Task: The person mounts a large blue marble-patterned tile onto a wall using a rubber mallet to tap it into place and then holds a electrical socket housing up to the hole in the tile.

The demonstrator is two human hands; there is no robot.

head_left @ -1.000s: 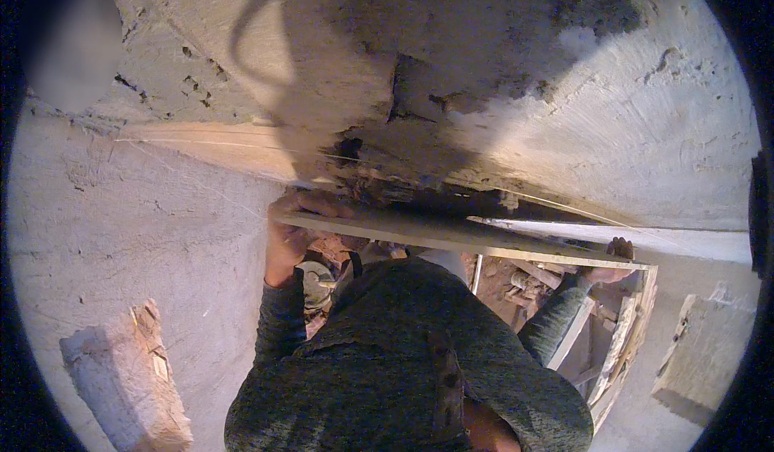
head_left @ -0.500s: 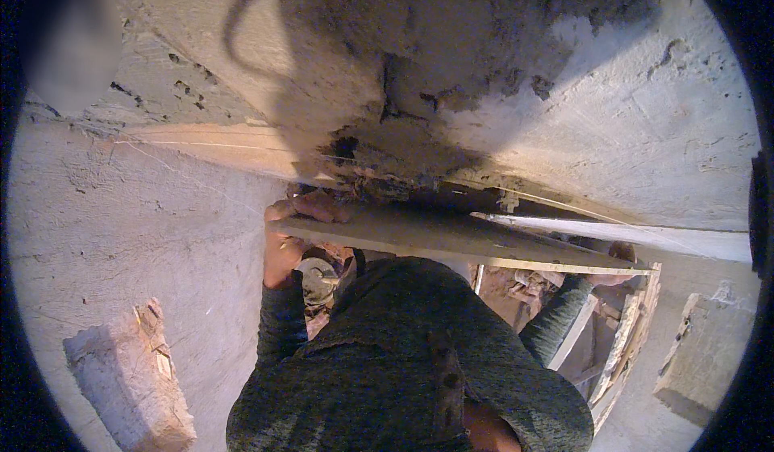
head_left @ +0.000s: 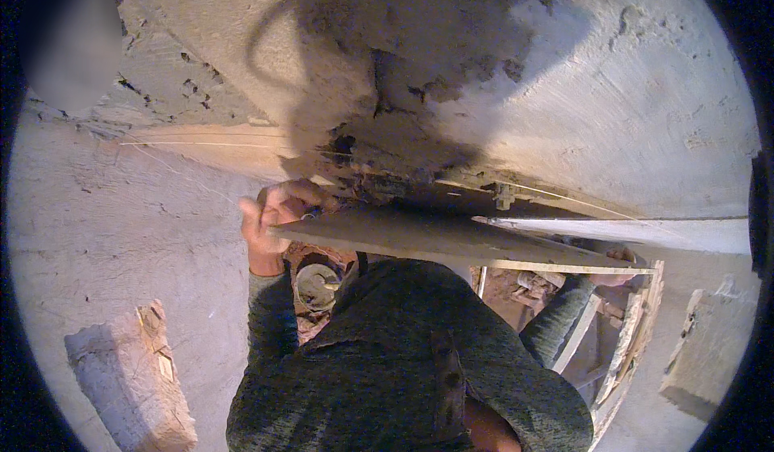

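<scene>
A long grey board [head_left: 419, 238] with a pale edge lies across in front of my chest. My left hand [head_left: 272, 216] is at its left tip, fingers bent over the far side, with the palm against the end. A thin string [head_left: 189, 179] runs down from the left to this hand; whether the fingers pinch it cannot be made out. My right hand [head_left: 617, 268] is closed around the board's right end, mostly hidden behind it. Beyond the board, the wall has a dark, rough patch of damp mortar [head_left: 387, 141].
A round pail [head_left: 318, 285] stands below my left forearm. A wooden frame [head_left: 629, 355] is at the lower right. Rough-edged openings break the plaster at the left [head_left: 133, 379] and right [head_left: 697, 355]. A pale strip [head_left: 645, 232] extends rightward past the board.
My left hand has shifted left and slightly up at the board's tip, its grip there loosened, uncovering more of the pail. The right hand stays at its end.
</scene>
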